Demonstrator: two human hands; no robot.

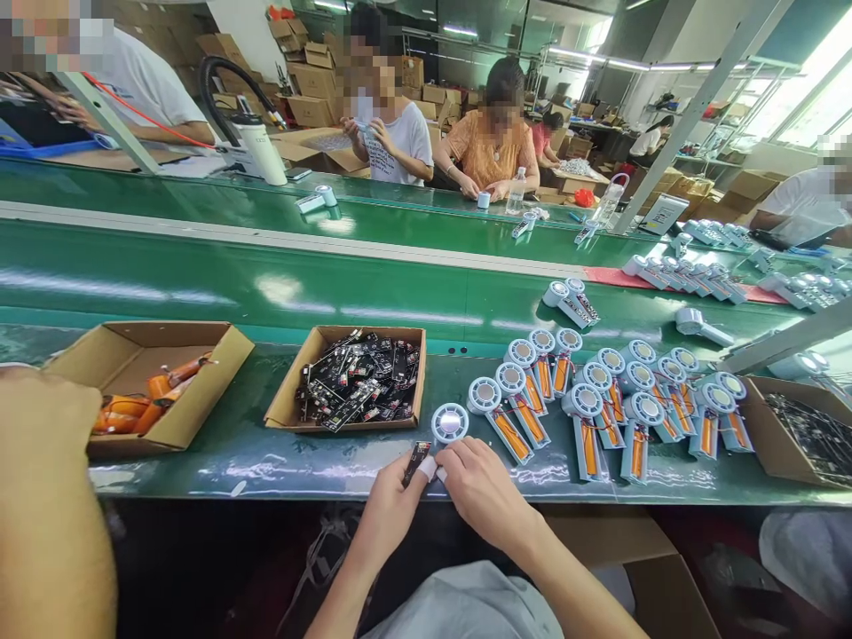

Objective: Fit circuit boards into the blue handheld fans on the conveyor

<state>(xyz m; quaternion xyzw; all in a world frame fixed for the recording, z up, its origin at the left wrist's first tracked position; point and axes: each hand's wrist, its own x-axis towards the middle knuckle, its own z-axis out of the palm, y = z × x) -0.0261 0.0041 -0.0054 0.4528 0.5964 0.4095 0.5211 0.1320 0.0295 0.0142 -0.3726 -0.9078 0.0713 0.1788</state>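
My left hand [392, 501] pinches a small black circuit board [417, 461] between thumb and fingers at the table's front edge. My right hand [485, 493] is closed beside it, its fingertips almost meeting the left thumb; what they grip is hidden. White covers show on fingertips of both hands. Just beyond them lies a light blue handheld fan housing [450, 422] with a round slotted head. Its lower part is covered by my hands, and whether the right one touches it I cannot tell. An open cardboard box [418, 390] of loose black circuit boards stands behind my left hand.
To the right lie several fan housings [512, 432] with orange batteries in their handles. A second box [219, 368] holds orange batteries; a co-worker's arm [50, 506] reaches in front of it. Another board box [765, 426] stands right. Across the green conveyor [399, 288] sit other people.
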